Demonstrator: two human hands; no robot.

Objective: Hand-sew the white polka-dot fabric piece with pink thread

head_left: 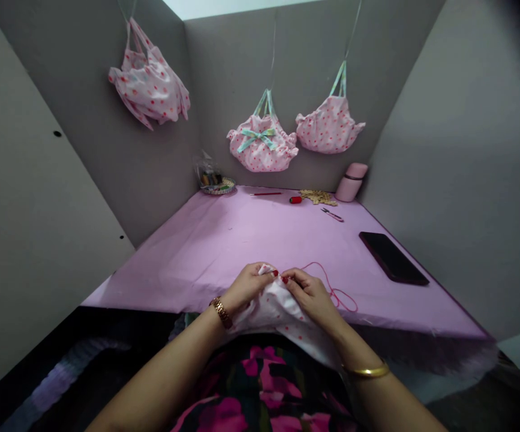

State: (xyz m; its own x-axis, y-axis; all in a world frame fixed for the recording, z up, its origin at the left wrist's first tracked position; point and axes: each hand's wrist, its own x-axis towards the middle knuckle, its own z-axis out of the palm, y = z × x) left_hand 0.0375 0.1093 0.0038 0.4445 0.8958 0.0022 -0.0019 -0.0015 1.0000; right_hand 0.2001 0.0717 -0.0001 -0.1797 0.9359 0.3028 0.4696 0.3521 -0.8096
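Note:
A white cloth with red dots (pixel 282 309) hangs from my hands over the table's front edge and into my lap. My left hand (pixel 248 288) pinches its gathered upper edge between thumb and fingers. Close against it, my right hand (pixel 311 294) is closed at the same edge, thumb and forefinger together. Whatever lies between those right fingertips is too small to make out; a needle does not show. A red thread (pixel 327 279) runs from near the right hand and loops on the table beside it.
Pink-lilac cloth covers the table (pixel 188 252). On it lie a phone (pixel 392 257), thread snips (pixel 332 215), a red thread spool (pixel 295 200), a red pencil-like stick (pixel 266 194), beige pieces (pixel 318 197), a pink flask (pixel 352 182) and a basket (pixel 219 191). Dotted garments (pixel 264 147) hang above.

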